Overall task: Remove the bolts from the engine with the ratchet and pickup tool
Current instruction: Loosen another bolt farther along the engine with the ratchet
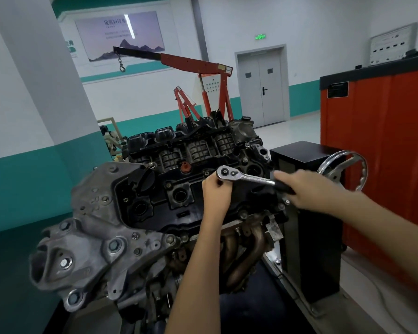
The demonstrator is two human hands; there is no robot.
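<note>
The engine [155,208] sits on a stand in front of me, its black valve cover facing up. A chrome ratchet [241,175] lies across the cover's right half, head to the left. My right hand [307,189] grips its black handle. My left hand [215,191] is curled under the ratchet head, holding the socket or extension there; the bolt beneath is hidden by the fingers. Several bolts [168,185] show along the cover's edges. No pickup tool is in view.
A black stand box [309,213] with a chrome handwheel [343,169] stands right of the engine. A red tool cabinet [381,145] is further right. A red engine crane [203,75] stands behind. A white pillar [34,68] rises at left.
</note>
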